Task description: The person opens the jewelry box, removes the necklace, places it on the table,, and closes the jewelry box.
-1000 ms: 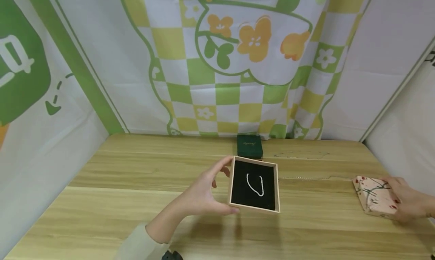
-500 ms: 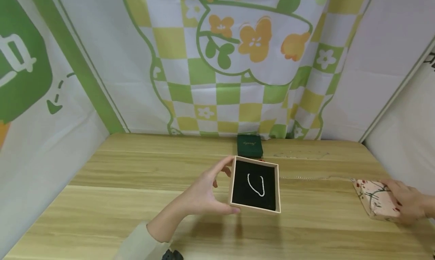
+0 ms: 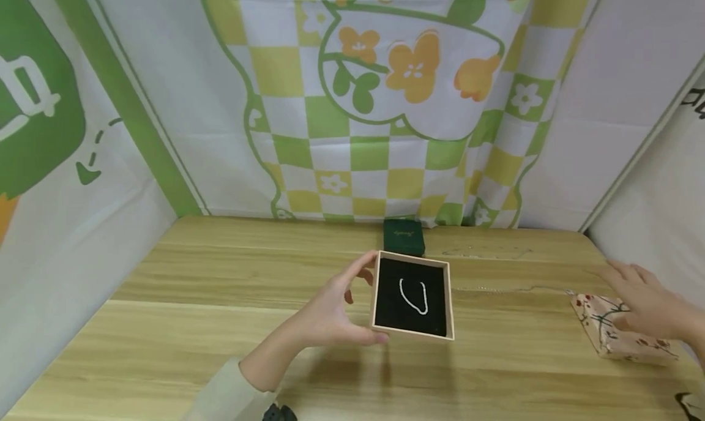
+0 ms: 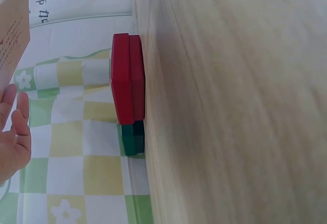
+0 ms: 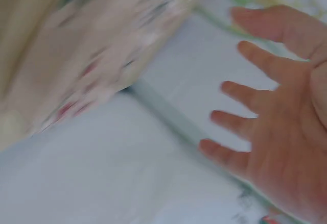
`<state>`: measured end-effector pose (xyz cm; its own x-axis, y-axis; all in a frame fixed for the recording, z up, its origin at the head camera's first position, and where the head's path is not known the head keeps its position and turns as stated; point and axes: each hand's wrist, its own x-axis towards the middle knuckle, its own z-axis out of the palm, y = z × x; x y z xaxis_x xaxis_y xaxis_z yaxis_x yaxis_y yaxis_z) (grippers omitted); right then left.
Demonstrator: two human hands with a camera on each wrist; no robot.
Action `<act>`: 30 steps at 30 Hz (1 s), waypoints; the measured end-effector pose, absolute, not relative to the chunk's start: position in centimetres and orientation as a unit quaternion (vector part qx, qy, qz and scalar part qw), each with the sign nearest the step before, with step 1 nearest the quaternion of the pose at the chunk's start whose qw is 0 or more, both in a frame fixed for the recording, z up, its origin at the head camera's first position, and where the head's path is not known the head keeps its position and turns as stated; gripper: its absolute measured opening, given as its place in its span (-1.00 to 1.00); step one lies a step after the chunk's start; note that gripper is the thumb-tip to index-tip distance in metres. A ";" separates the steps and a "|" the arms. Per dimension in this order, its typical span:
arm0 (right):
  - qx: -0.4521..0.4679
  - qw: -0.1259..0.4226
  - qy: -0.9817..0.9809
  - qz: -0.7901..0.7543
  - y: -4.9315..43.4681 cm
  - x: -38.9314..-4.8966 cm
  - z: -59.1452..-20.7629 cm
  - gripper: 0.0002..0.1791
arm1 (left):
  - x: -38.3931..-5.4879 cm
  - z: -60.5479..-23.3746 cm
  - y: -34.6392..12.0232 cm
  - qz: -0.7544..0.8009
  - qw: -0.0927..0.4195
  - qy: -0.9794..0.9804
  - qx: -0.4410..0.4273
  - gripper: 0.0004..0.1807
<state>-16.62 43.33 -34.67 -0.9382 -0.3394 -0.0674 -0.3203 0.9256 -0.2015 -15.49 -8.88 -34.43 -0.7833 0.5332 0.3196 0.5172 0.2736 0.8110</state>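
My left hand (image 3: pixel 330 317) grips the left side of a small square open box, tilted so its inside faces me. Its black lining (image 3: pixel 388 314) bears a pale, U-shaped bracelet or necklace (image 3: pixel 424 298). In the left wrist view the fingers hold this box (image 4: pixel 13 35) at the left edge. My right hand (image 3: pixel 647 305) hovers over a pink floral box lid (image 3: pixel 617 342) lying on the table at the right, partly covering it from the head camera. The right wrist view, somewhat blurred, has the right hand (image 5: pixel 286 127) with fingers spread, apart from the floral lid (image 5: pixel 97 55).
A dark green box (image 3: pixel 404 237) stands at the table's back edge. Beside it, a red box (image 4: pixel 122 78) shows in the left wrist view. A thin chain (image 3: pixel 490 290) stretches toward the lid; another chain (image 3: pixel 487 251) lies farther back. Patterned curtains (image 3: pixel 369 152) enclose the table (image 3: pixel 220 274).
The right hand has let go of the floral lid and risen above it. Before that, the lid shifted slightly toward the near right. The left hand with the box has barely moved.
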 end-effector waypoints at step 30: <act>-0.246 -0.042 0.828 -0.502 17.4 -14.4 -29.8 -0.65 | -15.3 -34.4 -8.6 0.520 -0.012 0.809 0.275 0.25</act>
<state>-14.45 17.43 -29.83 -0.8752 -0.3657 0.3167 -0.4498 0.3739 -0.8111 -15.35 -8.61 -34.37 -0.8488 0.4319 0.3050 0.4565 0.3077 0.8348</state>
